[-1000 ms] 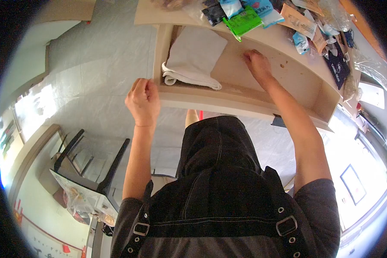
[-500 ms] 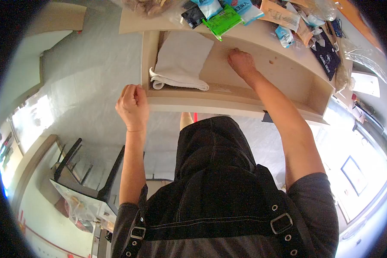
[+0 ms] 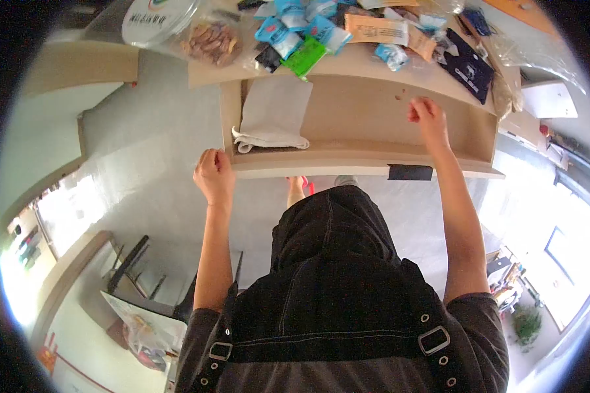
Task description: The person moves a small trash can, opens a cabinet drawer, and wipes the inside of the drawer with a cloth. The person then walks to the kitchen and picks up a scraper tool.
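An open drawer (image 3: 354, 124) lies before me, pulled out under a tabletop. At its front left corner is my left hand (image 3: 214, 175), fingers curled closed; whether it grips the edge cannot be made out. My right hand (image 3: 430, 121) hovers over the drawer's right part with fingers bent in together, and anything inside them is hidden. A folded white cloth (image 3: 272, 111) rests in the left end of the drawer. Small brown bits (image 3: 398, 97) lie on the drawer bottom, left of my right hand.
On the tabletop above sit blue and white packets (image 3: 278, 37), a green packet (image 3: 306, 57), an orange packet (image 3: 377, 29), a bag of brown dried pieces (image 3: 211, 42) and a dark pouch (image 3: 467, 69). A black patch (image 3: 410, 172) marks the drawer front. Chairs (image 3: 128, 262) stand lower left.
My right hand has moved rightward, from the middle of the drawer to its right part. My left hand stays by the front left corner. The view has shifted, showing more of the tabletop.
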Available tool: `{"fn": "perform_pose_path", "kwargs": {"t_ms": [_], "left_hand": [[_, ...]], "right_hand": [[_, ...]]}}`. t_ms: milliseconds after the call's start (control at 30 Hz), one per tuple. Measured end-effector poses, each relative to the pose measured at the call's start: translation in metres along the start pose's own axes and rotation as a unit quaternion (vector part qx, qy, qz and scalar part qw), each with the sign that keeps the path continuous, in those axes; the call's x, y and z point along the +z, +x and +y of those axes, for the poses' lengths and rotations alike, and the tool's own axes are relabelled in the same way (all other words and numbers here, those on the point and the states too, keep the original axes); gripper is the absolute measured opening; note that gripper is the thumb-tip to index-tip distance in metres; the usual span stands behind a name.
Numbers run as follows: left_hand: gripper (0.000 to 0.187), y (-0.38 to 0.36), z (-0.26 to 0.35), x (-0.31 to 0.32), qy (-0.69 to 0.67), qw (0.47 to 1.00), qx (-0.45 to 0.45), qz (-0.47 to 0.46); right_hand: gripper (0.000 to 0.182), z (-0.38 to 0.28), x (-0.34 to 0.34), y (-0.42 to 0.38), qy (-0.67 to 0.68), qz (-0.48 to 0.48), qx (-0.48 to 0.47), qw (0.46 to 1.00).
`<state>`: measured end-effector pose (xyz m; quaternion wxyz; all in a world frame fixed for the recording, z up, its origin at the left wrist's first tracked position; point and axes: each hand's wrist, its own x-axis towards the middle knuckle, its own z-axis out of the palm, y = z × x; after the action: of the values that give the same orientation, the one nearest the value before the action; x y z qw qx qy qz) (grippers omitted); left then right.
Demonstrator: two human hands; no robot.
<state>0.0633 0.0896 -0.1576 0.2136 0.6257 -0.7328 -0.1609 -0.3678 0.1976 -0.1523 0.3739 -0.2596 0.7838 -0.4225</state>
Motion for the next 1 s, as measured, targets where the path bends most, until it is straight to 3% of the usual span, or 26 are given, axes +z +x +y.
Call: {"fn": "perform_pose_path", "kwargs": {"t_ms": [267, 400, 467, 500, 667, 800, 900, 1000], "left_hand": [[0.018, -0.004, 0.006, 0.000, -0.012, 1.000, -0.013, -0.017], [0.016, -0.004, 0.003, 0.002, -0.014, 1.000, -0.001, -0.020], [0.017, -0.004, 0.000, 0.004, -0.017, 1.000, 0.002, -0.019], [0.017, -0.004, -0.001, 0.004, -0.010, 1.000, 0.000, -0.022], [0.017, -0.003, 0.005, 0.002, -0.016, 0.999, -0.024, -0.037], [0.016, -0.004, -0.009, 0.006, -0.019, 0.998, -0.035, -0.049], [0.016, -0.004, -0.017, 0.009, -0.025, 0.998, -0.041, -0.050], [0.016, -0.004, -0.007, 0.006, -0.018, 0.998, -0.040, -0.043]], "right_hand": [[0.020, 0.031, -0.132, -0.101, 0.117, 0.313, -0.038, 0.942], [0.023, 0.107, -0.199, -0.135, 0.098, 0.451, 0.047, 0.886], [0.025, 0.143, -0.224, -0.142, 0.099, 0.469, 0.103, 0.872], [0.026, 0.153, -0.231, -0.141, 0.032, 0.466, 0.133, 0.874], [0.024, 0.233, -0.281, -0.121, -0.026, 0.362, 0.204, 0.909], [0.029, 0.245, -0.295, -0.104, -0.063, 0.320, 0.274, 0.905], [0.034, 0.241, -0.291, -0.094, -0.177, 0.337, 0.299, 0.875], [0.036, 0.271, -0.301, -0.083, -0.187, 0.324, 0.304, 0.876]]}}
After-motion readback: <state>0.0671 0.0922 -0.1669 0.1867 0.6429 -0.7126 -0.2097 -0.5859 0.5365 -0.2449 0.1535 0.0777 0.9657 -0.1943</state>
